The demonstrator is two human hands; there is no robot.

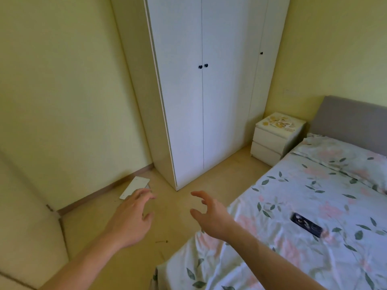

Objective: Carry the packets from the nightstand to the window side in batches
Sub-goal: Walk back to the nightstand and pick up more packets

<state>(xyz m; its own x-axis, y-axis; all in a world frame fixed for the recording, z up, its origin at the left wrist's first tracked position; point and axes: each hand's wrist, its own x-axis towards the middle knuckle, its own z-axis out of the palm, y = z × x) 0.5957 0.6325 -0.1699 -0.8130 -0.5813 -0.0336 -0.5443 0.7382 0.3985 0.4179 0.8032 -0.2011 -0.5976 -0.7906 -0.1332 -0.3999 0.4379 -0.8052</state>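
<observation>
We reach both bare arms forward over the pale, smooth floor, and neither hand holds anything: our left hand hangs with its fingers loosely spread and gently bent, and our right hand is held edge-on with thumb and fingers parted in a relaxed curve. We take the tall white flat-panelled wardrobe, with its small round dark knobs, as our landmark. To the right of the wardrobe, tucked beside it in the corner, stands the low white boxy nightstand with two plain drawer fronts, and on its flat top lie the small flat yellowish and white packets, scattered in a loose cluster; they are too small for us to tell more. Just right of the nightstand begins the bed, with a grey padded fabric headboard and a crumpled cotton-looking sheet printed with pink flowers and green leaves. A dark, flat rectangular phone-like object rests on that sheet, well to the lower right of the wardrobe. To the wardrobe's lower left, a thin white rectangular board lies on the floor by the wooden skirting.
</observation>
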